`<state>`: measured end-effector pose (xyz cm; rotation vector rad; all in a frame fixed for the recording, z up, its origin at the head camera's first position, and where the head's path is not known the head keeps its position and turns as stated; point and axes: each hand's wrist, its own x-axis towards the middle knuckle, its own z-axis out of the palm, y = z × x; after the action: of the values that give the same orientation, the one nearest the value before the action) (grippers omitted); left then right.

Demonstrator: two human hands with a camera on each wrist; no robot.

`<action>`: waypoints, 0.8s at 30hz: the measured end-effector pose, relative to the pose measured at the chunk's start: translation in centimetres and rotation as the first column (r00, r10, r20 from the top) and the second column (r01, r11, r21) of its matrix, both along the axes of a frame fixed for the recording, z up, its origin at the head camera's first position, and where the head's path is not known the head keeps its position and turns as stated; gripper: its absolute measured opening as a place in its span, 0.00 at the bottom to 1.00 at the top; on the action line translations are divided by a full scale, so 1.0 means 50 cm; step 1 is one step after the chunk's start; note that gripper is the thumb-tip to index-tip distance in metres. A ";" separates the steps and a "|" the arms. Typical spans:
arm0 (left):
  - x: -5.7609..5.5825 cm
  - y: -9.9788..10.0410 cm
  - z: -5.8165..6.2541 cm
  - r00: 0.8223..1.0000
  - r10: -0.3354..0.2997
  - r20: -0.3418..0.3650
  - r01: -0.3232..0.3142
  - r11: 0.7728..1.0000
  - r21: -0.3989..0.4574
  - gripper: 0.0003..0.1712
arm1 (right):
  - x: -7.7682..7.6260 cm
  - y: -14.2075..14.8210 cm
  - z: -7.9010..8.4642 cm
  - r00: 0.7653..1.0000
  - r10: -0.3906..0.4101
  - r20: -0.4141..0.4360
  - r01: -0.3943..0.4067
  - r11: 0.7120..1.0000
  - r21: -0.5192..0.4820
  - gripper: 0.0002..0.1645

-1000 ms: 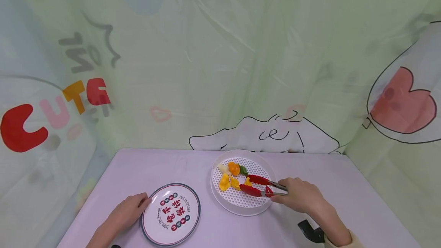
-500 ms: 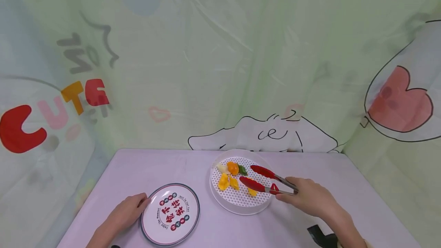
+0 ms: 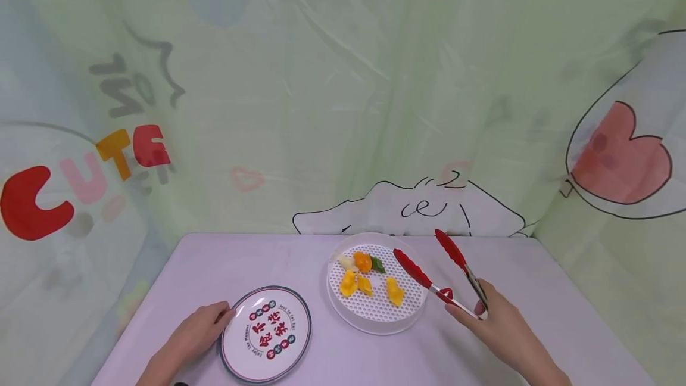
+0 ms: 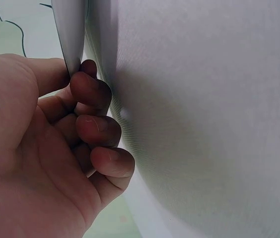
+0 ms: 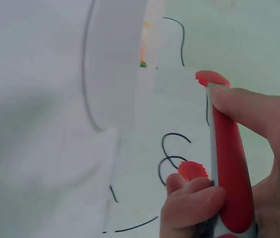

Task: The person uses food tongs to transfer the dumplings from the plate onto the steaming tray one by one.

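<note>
My left hand (image 3: 195, 333) pinches the near-left rim of a white plate (image 3: 296, 347) with red lettering; its thumb (image 4: 50, 75) lies against one face, fingers behind the edge. My right hand (image 3: 501, 326) grips metal tongs with red tips (image 3: 412, 268), their arms spread wide with nothing between them. The tongs hover over the right rim of a round white perforated steamer tray (image 3: 334, 302). On the tray lie a yellow dumpling-shaped piece (image 3: 395, 292) at right, two more yellow pieces (image 3: 348, 283) at left, an orange ball (image 3: 362, 262), a green piece (image 3: 377, 265) and a whitish piece (image 3: 345, 262).
The pale table (image 3: 289, 255) ends at the back against a printed curtain (image 3: 321, 106), and similar curtain hangs on both sides. Bare tabletop shows between plate and tray and to the right of the tray.
The tongs have opened and drawn up and right off the tray, uncovering the yellow piece at right, which lies farther right than before. The left hand and plate have stayed put.
</note>
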<state>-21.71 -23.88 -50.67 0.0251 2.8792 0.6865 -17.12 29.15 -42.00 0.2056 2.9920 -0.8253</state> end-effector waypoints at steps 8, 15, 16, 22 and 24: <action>-0.009 -0.003 -0.007 1.000 0.006 -0.007 -0.006 1.000 -0.022 0.13 | 0.017 -0.007 -0.055 0.995 0.005 0.098 0.000 0.999 -0.052 0.52; -0.008 0.002 -0.002 1.000 0.010 -0.011 -0.010 1.000 -0.008 0.12 | 0.033 -0.058 -0.099 0.988 0.050 0.147 -0.033 0.993 -0.115 0.52; -0.007 0.003 0.000 1.000 0.010 -0.010 -0.010 1.000 -0.005 0.11 | 0.034 -0.069 -0.102 0.985 0.049 0.164 -0.030 0.993 -0.116 0.53; -0.005 0.010 0.004 1.000 0.013 -0.002 -0.013 1.000 -0.002 0.12 | 0.053 -0.140 -0.112 0.969 0.076 0.235 -0.046 0.990 -0.133 0.61; -0.006 0.010 0.003 1.000 0.016 0.001 -0.016 1.000 -0.003 0.12 | 0.060 -0.166 -0.115 0.961 0.107 0.255 -0.069 0.986 -0.152 0.62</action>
<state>-22.01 -23.40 -50.53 0.0012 2.8820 0.6854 -14.14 20.86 -47.77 0.1615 2.6638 -0.9169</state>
